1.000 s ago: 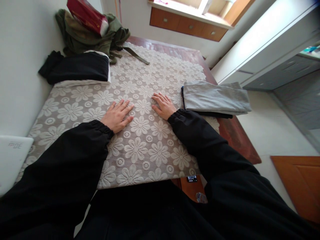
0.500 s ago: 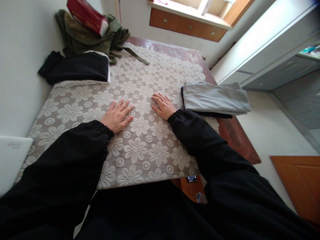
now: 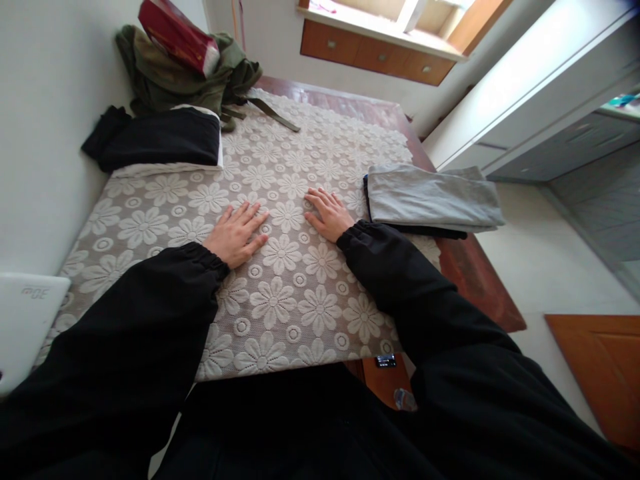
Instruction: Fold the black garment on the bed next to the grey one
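Observation:
My left hand [image 3: 237,235] lies flat on the lace tablecloth [image 3: 273,300], its fingers spread and nothing held. To the right, my right hand [image 3: 329,215] also rests palm down on the cloth, fingers stretched out and the thumb apart. Just beyond the right wrist is a stack of folded clothes with a grey garment [image 3: 430,195] on top and dark fabric under it. At the far left lies a folded black garment [image 3: 167,138] over white fabric. Neither hand touches the clothes.
A green backpack [image 3: 233,70] with a red package [image 3: 177,37] on it stands at the back left by the wall. A white object [image 3: 30,320] sits at the left edge. Bare wood of the table [image 3: 475,280] shows at right. Below are a phone [image 3: 385,361] and a bottle [image 3: 404,399].
The whole view has shifted very slightly. Both hands stay in the same place on the tablecloth, and the clothes have not moved.

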`<state>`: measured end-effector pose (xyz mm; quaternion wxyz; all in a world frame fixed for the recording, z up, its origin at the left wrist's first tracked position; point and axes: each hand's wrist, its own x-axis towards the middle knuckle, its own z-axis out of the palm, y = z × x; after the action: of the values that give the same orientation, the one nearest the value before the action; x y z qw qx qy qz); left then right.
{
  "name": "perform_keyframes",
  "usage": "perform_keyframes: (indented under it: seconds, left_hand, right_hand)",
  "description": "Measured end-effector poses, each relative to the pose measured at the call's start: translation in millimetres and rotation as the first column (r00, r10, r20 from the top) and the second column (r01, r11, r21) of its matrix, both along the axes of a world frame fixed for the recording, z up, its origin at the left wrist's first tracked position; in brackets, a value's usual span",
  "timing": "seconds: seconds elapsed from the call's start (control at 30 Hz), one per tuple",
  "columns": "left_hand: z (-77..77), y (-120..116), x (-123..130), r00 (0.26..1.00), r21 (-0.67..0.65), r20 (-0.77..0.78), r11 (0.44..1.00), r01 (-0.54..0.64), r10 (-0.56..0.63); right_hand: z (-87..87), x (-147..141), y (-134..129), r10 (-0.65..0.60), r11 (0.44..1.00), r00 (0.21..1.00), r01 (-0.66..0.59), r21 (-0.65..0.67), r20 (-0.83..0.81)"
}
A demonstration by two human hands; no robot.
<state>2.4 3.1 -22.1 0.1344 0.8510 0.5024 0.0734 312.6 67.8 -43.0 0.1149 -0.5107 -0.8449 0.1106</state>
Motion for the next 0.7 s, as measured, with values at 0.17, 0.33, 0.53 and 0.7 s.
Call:
perform_keyframes:
  seconds: [0.17,0.33,0.53,0.7]
  left_hand:
    - [-0.4,0.1,-0.4,1.000,0.005,-0.003,1.000,0.005,-0.005]
    - [-0.3,0.4,-0.1,1.000,0.007,-0.009,1.000,0.007,-0.007]
    - [0.4,0.1,0.4,1.000,0.000,-0.010,1.000,0.004,-0.004]
    - [0.6,0.2,0.0,1.000,0.002,-0.006,1.000,0.003,-0.003]
  right_hand:
    - [1.7,-0.5,0.0,-0.003,1.000,1.000,0.003,-0.007,0.015]
    - [2.4,-0.2,-0.1,-0.001,1.000,1.000,0.001,-0.011,0.020]
    - [0.8,-0.2,0.1,-0.006,1.000,1.000,0.006,-0.008,0.005]
    - [2.6,-0.2,-0.5,-0.003,1.000,1.000,0.003,-0.014,-0.002]
